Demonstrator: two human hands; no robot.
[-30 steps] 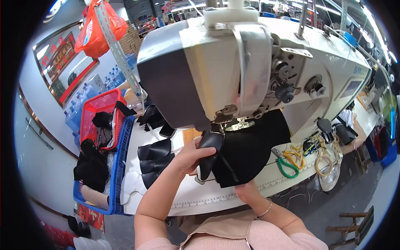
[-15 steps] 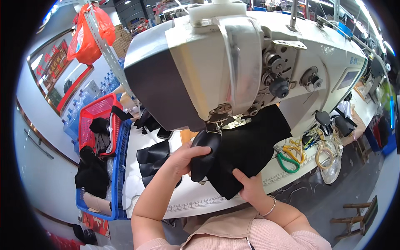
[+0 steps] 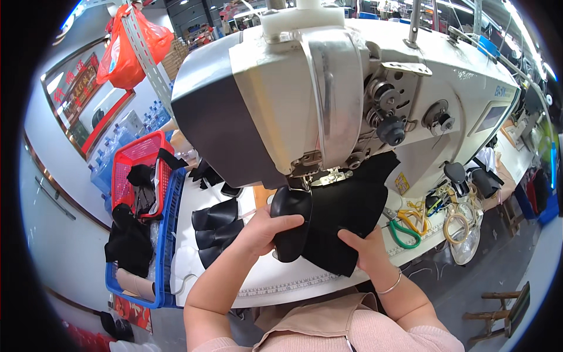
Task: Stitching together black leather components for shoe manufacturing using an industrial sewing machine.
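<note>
A smooth black leather-like piece [image 3: 291, 240], joined to or lying against black cloth [image 3: 346, 214], sits beneath the needle area [image 3: 302, 182] of a large white sewing machine [image 3: 337, 88]. My left hand [image 3: 261, 232] grips the leather-like piece, thumb on top and fingers hidden underneath. On the right, my right hand [image 3: 369, 249] pinches the near edge of the cloth, its thumb above and its other fingers mostly out of sight. Where the two materials meet, the line runs from the presser foot toward me.
Several black curved pieces [image 3: 214, 216] lie left of my left hand. A blue crate [image 3: 170, 234] holds a red basket [image 3: 138, 149] and black cloth. At right lie green-handled scissors [image 3: 406, 233], yellow-handled tools [image 3: 417, 218] and a tape roll [image 3: 455, 227]. A wooden stool [image 3: 498, 317] stands below.
My right hand has moved to the right and slightly away from me, swinging the cloth's near corner right. The leather-like piece has turned more upright under my left hand, which has shifted slightly.
</note>
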